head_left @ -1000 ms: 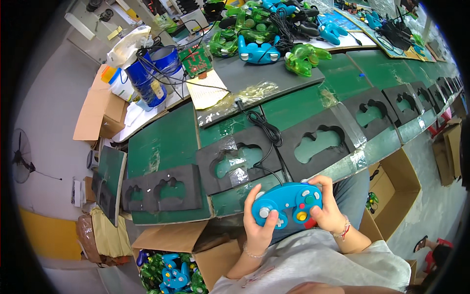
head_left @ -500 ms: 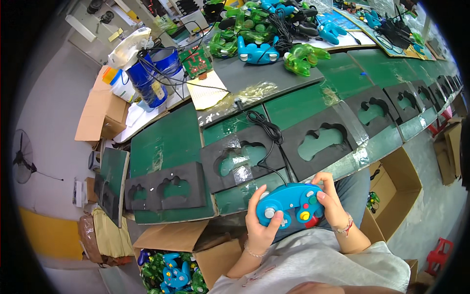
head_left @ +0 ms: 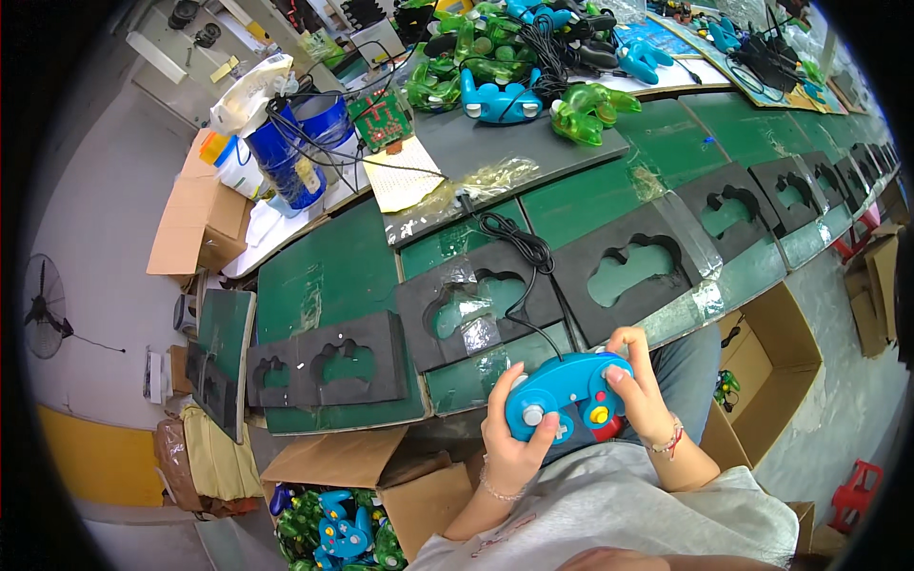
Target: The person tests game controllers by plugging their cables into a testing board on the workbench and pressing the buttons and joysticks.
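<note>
A blue game controller (head_left: 560,383) sits level between my two hands over my lap, in front of the bench edge. My left hand (head_left: 511,449) wraps its left grip, thumb down beside the grey stick and the cross-shaped pad. Around the right grip closes my right hand (head_left: 644,392), its thumb on the face buttons above the yellow stick and its index finger at the top edge. From the controller's top a black cable (head_left: 519,246) runs across a dark foam cutout block (head_left: 424,319) and lies partly coiled, leading to a plug near the grey board.
Several foam blocks (head_left: 598,285) line the green bench (head_left: 333,252). Green and blue controllers (head_left: 500,100) are heaped at the back, near a circuit board (head_left: 383,124) and blue containers (head_left: 286,167). Cardboard boxes of controllers stand at lower left (head_left: 433,500) and right (head_left: 781,333).
Both hands still hold the controller. My left thumb has shifted slightly over the cross-shaped pad, and my right thumb has moved a little on the buttons. The view has drifted slightly.
</note>
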The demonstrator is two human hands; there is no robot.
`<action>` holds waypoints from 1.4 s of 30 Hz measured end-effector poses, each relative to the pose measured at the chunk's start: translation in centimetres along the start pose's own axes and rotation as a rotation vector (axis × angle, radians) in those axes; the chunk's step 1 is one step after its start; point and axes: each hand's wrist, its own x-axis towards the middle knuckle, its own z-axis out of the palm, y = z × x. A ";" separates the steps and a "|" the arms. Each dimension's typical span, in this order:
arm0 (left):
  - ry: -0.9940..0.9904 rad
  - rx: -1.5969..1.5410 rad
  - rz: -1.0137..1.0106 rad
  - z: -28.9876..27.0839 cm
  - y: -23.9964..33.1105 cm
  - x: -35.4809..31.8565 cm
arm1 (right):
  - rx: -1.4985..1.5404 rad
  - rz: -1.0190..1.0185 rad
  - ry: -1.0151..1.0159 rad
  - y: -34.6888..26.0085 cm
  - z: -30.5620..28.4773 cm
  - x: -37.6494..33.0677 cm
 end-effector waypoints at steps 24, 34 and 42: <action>0.002 0.055 0.078 -0.6 0.3 0.5 | -0.075 -0.013 -0.164 -0.4 -0.3 0.2; 0.050 0.261 0.201 -0.6 0.5 0.0 | -0.035 0.065 -0.233 -0.7 -0.4 1.0; -0.015 0.295 0.339 -0.4 0.3 0.0 | 0.020 0.093 -0.140 -0.9 -0.1 0.8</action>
